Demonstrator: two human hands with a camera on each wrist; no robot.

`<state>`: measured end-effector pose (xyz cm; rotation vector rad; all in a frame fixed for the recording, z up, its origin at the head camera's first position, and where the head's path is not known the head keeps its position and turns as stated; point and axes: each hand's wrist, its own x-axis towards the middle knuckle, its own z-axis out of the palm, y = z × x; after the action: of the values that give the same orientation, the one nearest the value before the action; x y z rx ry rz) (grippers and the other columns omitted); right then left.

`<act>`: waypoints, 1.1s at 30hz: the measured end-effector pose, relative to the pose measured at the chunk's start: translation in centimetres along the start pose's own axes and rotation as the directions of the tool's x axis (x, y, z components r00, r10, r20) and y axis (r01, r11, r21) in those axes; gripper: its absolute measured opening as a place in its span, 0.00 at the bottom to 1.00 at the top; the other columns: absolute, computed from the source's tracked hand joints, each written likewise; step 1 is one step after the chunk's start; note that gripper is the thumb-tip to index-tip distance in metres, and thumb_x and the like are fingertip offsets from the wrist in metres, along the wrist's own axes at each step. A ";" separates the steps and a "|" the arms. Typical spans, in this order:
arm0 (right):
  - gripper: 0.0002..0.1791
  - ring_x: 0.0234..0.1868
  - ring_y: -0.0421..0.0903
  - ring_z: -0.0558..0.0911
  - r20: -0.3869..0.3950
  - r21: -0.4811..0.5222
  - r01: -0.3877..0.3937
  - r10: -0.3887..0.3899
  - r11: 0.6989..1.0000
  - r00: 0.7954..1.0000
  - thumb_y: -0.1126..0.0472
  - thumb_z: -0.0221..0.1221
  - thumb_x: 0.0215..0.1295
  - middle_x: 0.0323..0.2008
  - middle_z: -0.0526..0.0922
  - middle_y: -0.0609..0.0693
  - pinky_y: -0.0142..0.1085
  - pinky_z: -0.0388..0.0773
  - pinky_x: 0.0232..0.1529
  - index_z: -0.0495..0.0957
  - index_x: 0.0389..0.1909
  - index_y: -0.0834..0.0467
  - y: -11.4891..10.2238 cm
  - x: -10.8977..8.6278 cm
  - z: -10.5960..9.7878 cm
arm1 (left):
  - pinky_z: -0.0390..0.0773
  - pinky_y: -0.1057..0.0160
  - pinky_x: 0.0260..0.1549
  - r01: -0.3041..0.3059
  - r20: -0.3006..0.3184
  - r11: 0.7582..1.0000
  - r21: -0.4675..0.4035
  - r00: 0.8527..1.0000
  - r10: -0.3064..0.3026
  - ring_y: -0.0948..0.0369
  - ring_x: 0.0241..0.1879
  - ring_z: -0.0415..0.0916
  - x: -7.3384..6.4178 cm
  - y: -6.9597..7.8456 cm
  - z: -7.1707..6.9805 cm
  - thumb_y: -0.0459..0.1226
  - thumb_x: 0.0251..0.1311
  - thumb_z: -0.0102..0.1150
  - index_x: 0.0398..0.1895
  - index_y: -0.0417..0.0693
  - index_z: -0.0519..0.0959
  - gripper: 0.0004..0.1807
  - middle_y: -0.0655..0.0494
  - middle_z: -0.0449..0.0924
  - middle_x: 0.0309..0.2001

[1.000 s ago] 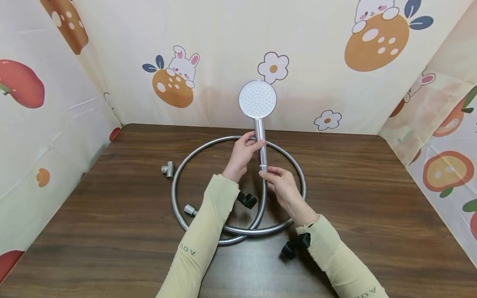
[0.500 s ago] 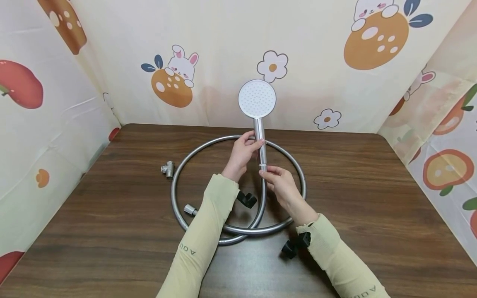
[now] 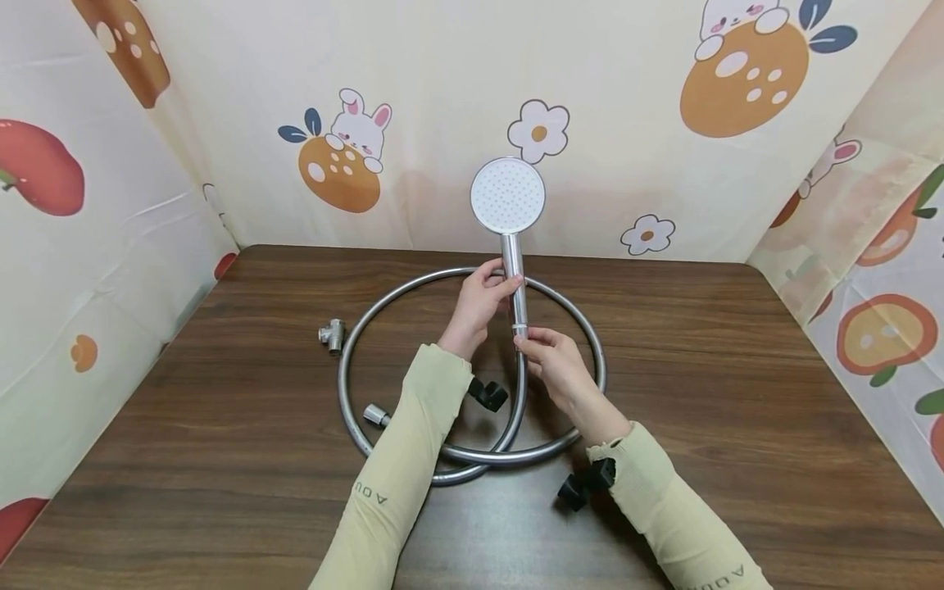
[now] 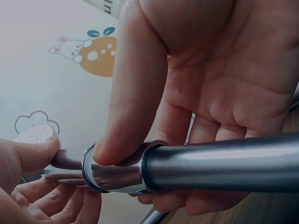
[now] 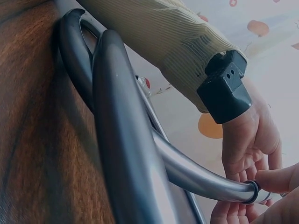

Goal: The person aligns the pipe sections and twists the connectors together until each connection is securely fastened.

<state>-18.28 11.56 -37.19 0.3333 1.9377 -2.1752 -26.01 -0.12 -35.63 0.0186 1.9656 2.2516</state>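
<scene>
A chrome hand shower [image 3: 507, 195] stands upright near the table's back edge, its white nozzle face toward me. My left hand [image 3: 478, 307] grips its handle, thumb across the front. Just below, my right hand [image 3: 562, 373] pinches the hose's chrome end nut [image 4: 119, 175] at the bottom of the handle. In the left wrist view the right thumb presses on this nut. The grey metal shower hose [image 3: 343, 369] runs down from there and lies in a large loop. Its other end fitting [image 3: 374, 415] rests by the left sleeve, which hides part of the hose.
A small chrome tee-shaped fitting [image 3: 333, 335] lies just left of the hose loop. Wrist-worn black cameras [image 3: 587, 483] hang below both wrists. Printed cloth walls [image 3: 442, 49] enclose the brown wooden table [image 3: 701, 352] at the back and sides.
</scene>
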 end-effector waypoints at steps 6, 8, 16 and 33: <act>0.20 0.33 0.38 0.75 0.002 -0.007 -0.005 0.005 1.000 1.000 0.67 0.52 0.62 0.31 0.74 0.45 0.28 0.72 0.35 0.65 0.53 0.73 0.1 0.0 0.0 | 0.71 0.48 0.48 0.012 0.005 1.000 -0.014 1.000 -0.012 0.62 0.28 0.74 -0.2 0.0 0.0 0.35 0.57 0.58 0.57 0.45 0.69 0.23 0.41 0.78 0.45; 0.20 0.33 0.38 0.76 0.002 -0.005 -0.003 0.003 1.000 1.000 0.68 0.52 0.63 0.32 0.74 0.46 0.28 0.73 0.34 0.65 0.53 0.73 0.1 0.0 0.0 | 0.71 0.47 0.49 0.010 0.008 1.000 -0.017 1.000 -0.010 0.63 0.28 0.74 -0.2 0.0 0.0 0.35 0.57 0.58 0.57 0.45 0.69 0.23 0.41 0.78 0.46; 0.18 0.34 0.39 0.78 0.019 -0.007 0.013 -0.013 1.000 1.000 0.67 0.50 0.64 0.35 0.75 0.50 0.29 0.73 0.36 0.64 0.53 0.73 0.0 -0.2 -0.1 | 0.71 0.47 0.49 0.013 0.006 1.000 -0.011 1.000 -0.013 0.63 0.29 0.74 -0.1 0.0 0.1 0.35 0.57 0.58 0.57 0.45 0.69 0.23 0.41 0.78 0.46; 0.19 0.32 0.38 0.78 0.065 0.012 0.003 -0.004 1.000 0.998 0.66 0.47 0.66 0.33 0.79 0.51 0.29 0.74 0.37 0.63 0.54 0.74 -0.5 -0.5 -0.2 | 0.74 0.56 0.40 0.005 -0.001 1.000 0.009 1.000 -0.005 0.62 0.30 0.75 -0.2 0.0 0.0 0.36 0.58 0.58 0.57 0.46 0.69 0.22 0.42 0.78 0.46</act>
<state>-17.97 11.85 -36.64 0.2581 1.8933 -2.1728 -25.83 -0.11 -35.59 0.0142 1.9741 2.2401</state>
